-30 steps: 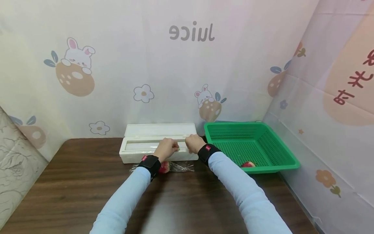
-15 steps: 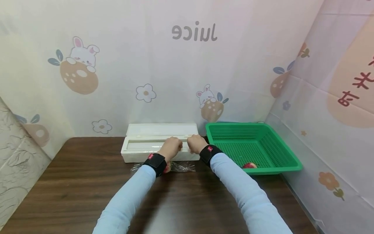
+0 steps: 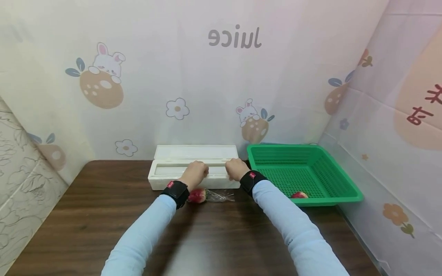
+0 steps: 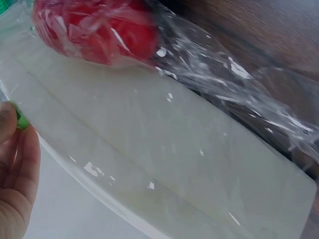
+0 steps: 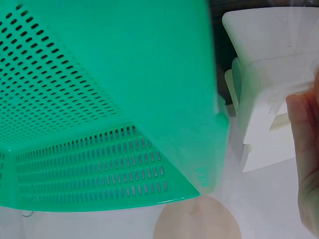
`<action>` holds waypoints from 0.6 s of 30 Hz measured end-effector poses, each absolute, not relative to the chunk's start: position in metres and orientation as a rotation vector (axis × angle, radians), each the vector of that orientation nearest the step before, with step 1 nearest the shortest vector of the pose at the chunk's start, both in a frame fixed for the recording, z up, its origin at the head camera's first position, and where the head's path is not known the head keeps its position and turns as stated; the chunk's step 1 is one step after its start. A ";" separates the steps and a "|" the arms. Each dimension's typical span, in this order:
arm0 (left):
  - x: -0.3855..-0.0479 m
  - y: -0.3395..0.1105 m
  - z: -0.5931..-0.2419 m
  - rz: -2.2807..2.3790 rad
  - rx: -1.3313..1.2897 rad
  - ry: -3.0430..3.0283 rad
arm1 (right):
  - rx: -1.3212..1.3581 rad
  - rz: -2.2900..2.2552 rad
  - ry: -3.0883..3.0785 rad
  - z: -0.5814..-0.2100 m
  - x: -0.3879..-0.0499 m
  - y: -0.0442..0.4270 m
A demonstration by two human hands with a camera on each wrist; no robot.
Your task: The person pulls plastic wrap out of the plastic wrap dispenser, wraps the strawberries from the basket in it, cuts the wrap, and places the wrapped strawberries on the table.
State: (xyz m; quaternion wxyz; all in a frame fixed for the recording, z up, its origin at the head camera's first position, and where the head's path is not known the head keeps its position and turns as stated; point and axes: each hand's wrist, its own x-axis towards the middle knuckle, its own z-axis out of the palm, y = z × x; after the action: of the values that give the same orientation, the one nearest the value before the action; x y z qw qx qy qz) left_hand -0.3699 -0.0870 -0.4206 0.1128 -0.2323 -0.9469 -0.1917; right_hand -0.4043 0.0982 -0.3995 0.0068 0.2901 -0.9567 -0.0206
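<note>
A long white box (image 3: 160, 183) stands at the back of the table with its lid (image 3: 196, 152) raised. My left hand (image 3: 195, 174) is over its middle, and in the left wrist view that hand (image 4: 17, 174) pinches a small green piece (image 4: 21, 119) at the box's edge. Curled at the box's right end is my right hand (image 3: 236, 169); in the right wrist view its fingers (image 5: 300, 114) grip the box beside a slot, their tips partly out of frame. A red fruit (image 3: 197, 196) in clear plastic (image 3: 219, 196) lies before the box.
Right of the box is a green basket (image 3: 342, 199), close to my right wrist, with a red fruit (image 3: 299, 195) inside. A patterned cloth (image 3: 155, 69) hangs behind the brown table (image 3: 103, 214), and another wall stands along the right side.
My left hand has moved left along the box, away from my right hand, uncovering more of the wrapped fruit. My right hand stays at the box's right end. The head view has shifted slightly.
</note>
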 end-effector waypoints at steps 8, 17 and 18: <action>-0.370 -0.105 -0.432 -0.616 -0.682 -2.745 | 0.946 0.009 -2.969 -0.404 -0.406 0.104; -0.372 -0.115 -0.430 -0.557 -0.698 -2.736 | 0.934 0.038 -2.987 -0.401 -0.406 0.105; -0.373 -0.117 -0.429 -0.545 -0.706 -2.730 | 0.932 0.049 -2.986 -0.400 -0.406 0.104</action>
State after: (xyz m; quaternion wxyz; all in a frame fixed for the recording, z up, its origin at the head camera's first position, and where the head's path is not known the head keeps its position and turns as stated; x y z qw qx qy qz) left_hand -0.3727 -0.1172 -0.4294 0.1343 -0.2435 -0.9420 -0.1880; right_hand -0.4060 0.1045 -0.4001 0.0066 0.2980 -0.9544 0.0155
